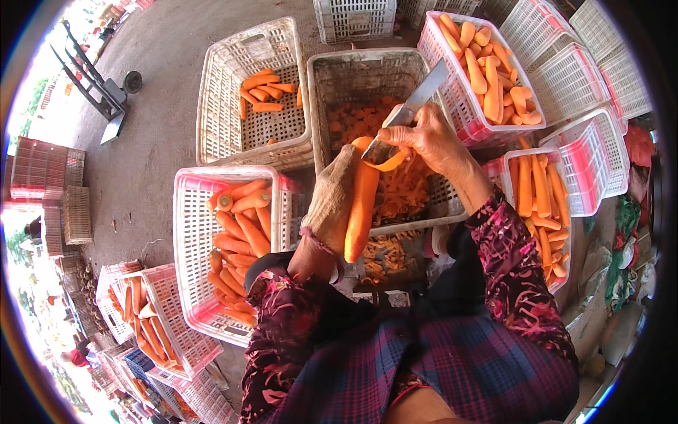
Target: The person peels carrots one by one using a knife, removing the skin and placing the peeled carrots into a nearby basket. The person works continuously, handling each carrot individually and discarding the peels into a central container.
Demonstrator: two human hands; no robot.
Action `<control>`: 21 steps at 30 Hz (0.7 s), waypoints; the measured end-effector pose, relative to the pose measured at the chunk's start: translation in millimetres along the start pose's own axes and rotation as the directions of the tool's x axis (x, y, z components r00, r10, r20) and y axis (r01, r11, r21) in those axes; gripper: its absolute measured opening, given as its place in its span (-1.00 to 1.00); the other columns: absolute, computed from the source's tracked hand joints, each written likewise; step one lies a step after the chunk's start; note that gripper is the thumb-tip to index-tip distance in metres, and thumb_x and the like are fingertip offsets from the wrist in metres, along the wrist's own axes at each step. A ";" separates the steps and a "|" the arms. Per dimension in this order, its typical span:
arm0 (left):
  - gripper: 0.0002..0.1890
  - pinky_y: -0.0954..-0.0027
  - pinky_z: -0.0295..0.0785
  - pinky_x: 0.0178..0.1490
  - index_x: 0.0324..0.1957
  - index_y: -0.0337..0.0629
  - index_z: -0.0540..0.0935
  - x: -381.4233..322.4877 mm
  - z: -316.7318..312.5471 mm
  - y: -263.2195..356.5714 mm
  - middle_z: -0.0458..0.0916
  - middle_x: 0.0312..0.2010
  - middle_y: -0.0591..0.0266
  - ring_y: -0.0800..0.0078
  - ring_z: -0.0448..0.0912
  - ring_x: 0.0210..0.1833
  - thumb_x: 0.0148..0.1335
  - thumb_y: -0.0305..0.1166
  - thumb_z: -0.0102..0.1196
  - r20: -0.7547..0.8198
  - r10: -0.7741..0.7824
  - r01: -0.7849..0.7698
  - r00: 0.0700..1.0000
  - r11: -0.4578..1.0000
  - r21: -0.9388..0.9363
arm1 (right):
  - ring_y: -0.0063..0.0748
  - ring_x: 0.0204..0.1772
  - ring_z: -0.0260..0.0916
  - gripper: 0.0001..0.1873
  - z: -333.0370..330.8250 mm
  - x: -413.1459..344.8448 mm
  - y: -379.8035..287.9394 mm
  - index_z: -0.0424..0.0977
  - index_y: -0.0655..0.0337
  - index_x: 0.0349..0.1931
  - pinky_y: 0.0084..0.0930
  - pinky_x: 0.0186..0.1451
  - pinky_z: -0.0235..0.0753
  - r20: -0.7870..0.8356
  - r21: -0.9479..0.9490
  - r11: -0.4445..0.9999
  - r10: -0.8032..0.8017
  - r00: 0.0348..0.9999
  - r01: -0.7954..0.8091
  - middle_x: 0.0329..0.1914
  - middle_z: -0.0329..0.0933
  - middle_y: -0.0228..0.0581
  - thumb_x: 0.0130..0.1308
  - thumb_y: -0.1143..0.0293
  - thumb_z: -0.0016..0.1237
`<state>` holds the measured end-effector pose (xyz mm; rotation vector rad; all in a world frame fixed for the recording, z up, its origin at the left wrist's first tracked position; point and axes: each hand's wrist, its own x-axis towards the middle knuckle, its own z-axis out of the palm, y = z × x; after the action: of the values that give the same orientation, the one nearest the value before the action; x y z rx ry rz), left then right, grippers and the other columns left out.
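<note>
My left hand (332,201), in a knitted work glove, grips a large carrot (363,212) that slants upright over the middle crate. My bare right hand (424,139) is closed around a wide metal blade tool (421,93), seemingly a knife or peeler. Its lower end touches the carrot near the top, and an orange strip of peel (391,162) curls from it. Below both hands stands a dirty plastic crate (371,53) holding carrot peelings (405,193). The palm side of my left hand is hidden.
Whole carrots (241,233) fill a crate at left; a few carrots (265,87) lie in the crate behind it. Peeled carrots (492,79) heap a crate at upper right, with more carrots (540,201) at right. Stacked crates (567,79) and a hand truck (100,85) stand farther off.
</note>
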<state>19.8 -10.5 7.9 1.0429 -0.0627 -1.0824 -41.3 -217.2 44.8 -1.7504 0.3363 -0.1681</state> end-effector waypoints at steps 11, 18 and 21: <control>-0.64 0.40 0.49 -0.24 0.01 -0.22 0.54 -18.4 4.1 10.2 0.60 -0.33 0.23 0.47 0.57 -0.36 0.55 -0.10 -0.07 0.091 0.340 -0.331 0.936 0.764 0.554 | -0.63 -0.64 0.34 -0.77 -29.4 12.5 4.5 0.68 0.22 -0.43 -0.61 -0.58 0.30 -0.251 -0.311 0.950 -0.100 0.963 0.018 -0.63 0.56 -0.35 0.26 0.25 0.29; -0.44 0.52 0.54 -0.35 0.02 -0.14 0.58 -15.7 12.0 19.7 0.64 -0.33 0.27 0.47 0.63 -0.37 0.50 0.20 -0.05 -0.101 -0.131 0.097 0.986 0.953 -0.288 | -0.55 -0.59 0.44 -0.69 -35.3 4.6 3.5 0.67 0.31 -0.32 -0.50 -0.49 0.46 -0.363 -0.285 0.957 -0.060 0.930 -0.050 -0.59 0.60 -0.25 0.30 0.19 0.29; -0.47 0.50 0.56 -0.34 0.04 -0.16 0.57 -16.9 8.8 14.7 0.65 -0.33 0.27 0.46 0.64 -0.38 0.49 0.16 0.00 -0.210 -0.033 -0.022 0.977 0.966 -0.257 | -0.66 -0.62 0.43 -0.76 -0.2 -28.6 -11.6 0.64 0.28 -0.39 -0.64 -0.59 0.38 0.018 0.200 0.976 -0.090 0.996 0.084 -0.58 0.60 -0.34 0.29 0.29 0.30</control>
<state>16.7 -2.8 30.5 0.9160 0.2488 -0.9493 -66.9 -206.4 58.2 -1.5687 0.2158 -0.2333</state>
